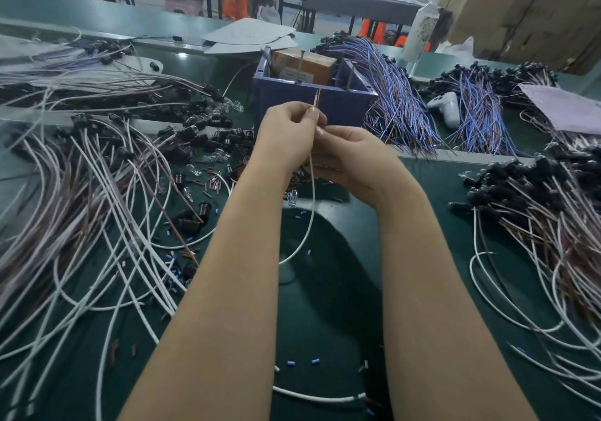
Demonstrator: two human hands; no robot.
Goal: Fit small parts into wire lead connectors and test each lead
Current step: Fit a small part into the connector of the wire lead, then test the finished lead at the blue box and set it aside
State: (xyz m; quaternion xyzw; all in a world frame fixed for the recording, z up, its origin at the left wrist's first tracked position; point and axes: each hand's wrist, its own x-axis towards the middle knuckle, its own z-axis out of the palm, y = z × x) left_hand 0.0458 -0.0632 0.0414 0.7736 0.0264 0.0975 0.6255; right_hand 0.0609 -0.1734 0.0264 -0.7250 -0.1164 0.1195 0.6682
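My left hand (286, 134) pinches a thin white wire lead (313, 199) between thumb and fingers, its bare tip (318, 97) sticking up above the thumb. My right hand (349, 157) is curled just below and to the right, gripping the same lead; what lies inside its fingers is hidden. The lead hangs down between my wrists and curves left over the green table (325, 290). Small clear bulbs (214, 157) and black sockets (195, 216) lie scattered left of my hands.
A blue bin (312, 102) with a brown box stands right behind my hands. Heaps of white and brown leads (81, 209) fill the left, finished leads with black ends (536, 199) the right, purple wire bundles (400, 95) behind. A white bottle (421, 27) stands far right.
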